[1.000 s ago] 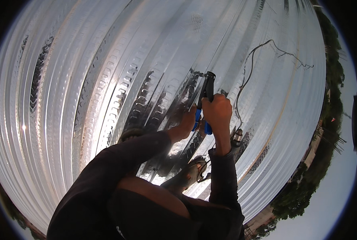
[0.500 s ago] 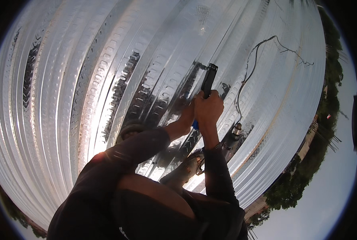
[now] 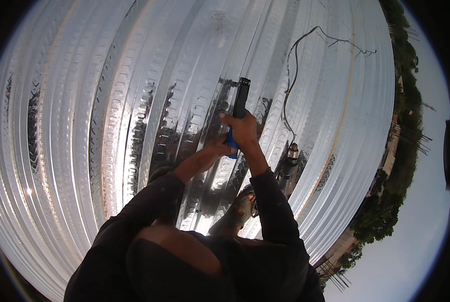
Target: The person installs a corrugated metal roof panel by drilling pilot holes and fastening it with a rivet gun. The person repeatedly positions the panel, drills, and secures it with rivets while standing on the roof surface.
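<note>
A long hand tool (image 3: 241,98) with a black upper part and a blue lower end lies along the shiny ribbed metal sheet (image 3: 194,65). Its exact kind I cannot make out. My right hand (image 3: 246,132) is closed around its middle, the thumb sticking out to the left. Lower down, my left hand (image 3: 204,157) has its fingers at the blue end and seems to grip it; part of those fingers is hidden. Just right of my right forearm rests a dark power drill (image 3: 287,168) with a metal chuck. A thin dark wire (image 3: 297,55) runs from near the chuck up the sheet.
Raised ribs and embossed ridges run the length of the sheet. My bare foot (image 3: 237,214) is on it below my hands. Beyond the sheet's right edge are trees (image 3: 376,216), protruding rods (image 3: 333,274) and sky.
The view has shifted, so the tool and drill sit further left. My right thumb has lifted out to the side, my left hand sits lower, and more of the blue end shows.
</note>
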`<state>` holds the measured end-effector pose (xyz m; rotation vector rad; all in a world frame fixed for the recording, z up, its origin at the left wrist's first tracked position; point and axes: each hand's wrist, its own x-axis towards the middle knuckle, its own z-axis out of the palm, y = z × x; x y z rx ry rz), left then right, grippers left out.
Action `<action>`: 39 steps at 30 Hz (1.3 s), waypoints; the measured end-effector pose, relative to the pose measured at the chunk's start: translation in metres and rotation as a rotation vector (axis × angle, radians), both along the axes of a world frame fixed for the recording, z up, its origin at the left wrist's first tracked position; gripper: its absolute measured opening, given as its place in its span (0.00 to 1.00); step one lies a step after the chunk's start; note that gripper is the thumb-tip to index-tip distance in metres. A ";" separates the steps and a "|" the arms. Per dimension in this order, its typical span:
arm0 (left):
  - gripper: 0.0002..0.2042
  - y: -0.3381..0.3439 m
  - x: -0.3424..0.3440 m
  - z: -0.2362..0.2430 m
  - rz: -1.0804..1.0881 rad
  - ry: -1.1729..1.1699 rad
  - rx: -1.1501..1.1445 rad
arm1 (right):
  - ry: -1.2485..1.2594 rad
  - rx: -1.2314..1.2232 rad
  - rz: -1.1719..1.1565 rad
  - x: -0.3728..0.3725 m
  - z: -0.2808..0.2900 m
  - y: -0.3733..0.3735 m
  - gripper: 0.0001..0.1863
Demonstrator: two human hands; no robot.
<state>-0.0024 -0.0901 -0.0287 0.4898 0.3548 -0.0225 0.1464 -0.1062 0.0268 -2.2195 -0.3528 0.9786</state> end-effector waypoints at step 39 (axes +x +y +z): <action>0.23 0.275 0.159 0.031 -0.038 0.501 2.359 | 0.368 0.270 -0.194 0.026 0.072 -0.141 0.13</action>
